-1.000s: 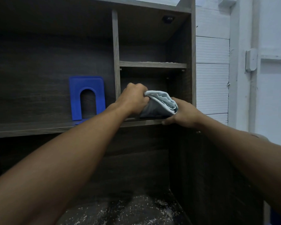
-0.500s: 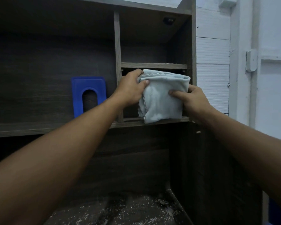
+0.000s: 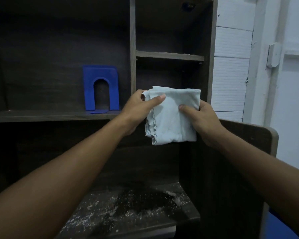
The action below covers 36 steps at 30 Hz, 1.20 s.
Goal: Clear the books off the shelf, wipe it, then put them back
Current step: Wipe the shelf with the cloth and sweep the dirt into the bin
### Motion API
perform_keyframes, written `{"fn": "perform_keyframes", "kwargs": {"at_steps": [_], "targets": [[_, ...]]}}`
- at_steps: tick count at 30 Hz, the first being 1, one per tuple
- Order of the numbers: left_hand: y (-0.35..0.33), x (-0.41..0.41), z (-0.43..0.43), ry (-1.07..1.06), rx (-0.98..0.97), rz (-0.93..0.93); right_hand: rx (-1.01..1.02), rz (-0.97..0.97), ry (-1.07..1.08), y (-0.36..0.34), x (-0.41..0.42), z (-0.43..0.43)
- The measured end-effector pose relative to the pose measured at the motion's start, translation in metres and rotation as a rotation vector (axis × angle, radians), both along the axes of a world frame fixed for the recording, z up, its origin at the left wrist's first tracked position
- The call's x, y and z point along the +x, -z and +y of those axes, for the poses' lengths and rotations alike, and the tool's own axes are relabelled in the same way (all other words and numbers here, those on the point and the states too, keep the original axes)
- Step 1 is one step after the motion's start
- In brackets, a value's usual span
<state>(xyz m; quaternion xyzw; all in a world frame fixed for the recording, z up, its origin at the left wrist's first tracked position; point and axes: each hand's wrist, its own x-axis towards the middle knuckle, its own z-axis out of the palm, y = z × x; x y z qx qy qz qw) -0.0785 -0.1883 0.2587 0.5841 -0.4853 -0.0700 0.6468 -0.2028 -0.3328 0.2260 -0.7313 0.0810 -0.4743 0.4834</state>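
Left grip (image 3: 136,110); right grip (image 3: 203,120); both clenched

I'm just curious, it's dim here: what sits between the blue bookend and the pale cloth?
In the head view, the shelf's upright divider stands between the blue bookend and the pale cloth, with the left hand pinching the cloth's left edge.

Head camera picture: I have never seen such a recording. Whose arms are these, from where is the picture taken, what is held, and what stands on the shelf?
There is no machine here. A person wears one camera on the head, looking forward and down, so the two arms are that person's own. The left hand and the right hand both pinch a folded pale blue cloth, held up in front of the dark wooden shelf. On the shelf stands one blue bookend; no books show. Below, a lower board carries white dust.
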Motion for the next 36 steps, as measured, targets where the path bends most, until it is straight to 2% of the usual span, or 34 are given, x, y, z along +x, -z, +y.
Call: {"fn": "perform_keyframes", "kwargs": {"at_steps": [5, 8, 11, 15, 20, 25, 31, 36], "targets": [[0.043, 0.006, 0.018, 0.072, 0.048, 0.194, 0.061, 0.097, -0.011, 0.025, -0.004, 0.024], [0.064, 0.009, 0.031, 0.081, 0.048, 0.287, 0.174, 0.138, -0.122, 0.045, -0.006, 0.038], [0.083, 0.012, 0.045, 0.026, 0.103, 0.323, 0.353, 0.177, -0.272, 0.068, -0.004, 0.054], [0.113, 0.015, 0.068, -0.035, 0.182, 0.328, 0.479, 0.176, -0.317, 0.101, 0.005, 0.076], [0.142, 0.024, 0.102, -0.134, 0.352, 0.338, 0.537, 0.231, -0.337, 0.137, 0.016, 0.098], [0.185, 0.057, 0.161, -0.246, 0.405, 0.458, 0.564, 0.304, -0.376, 0.165, 0.026, 0.118], [0.281, 0.094, 0.25, -0.455, 0.658, 0.33, 0.631, 0.324, -0.349, 0.192, 0.04, 0.137], [0.365, 0.095, 0.294, -0.477, 0.983, 0.007, 0.68, 0.33, -0.321, 0.218, 0.052, 0.147]]}}
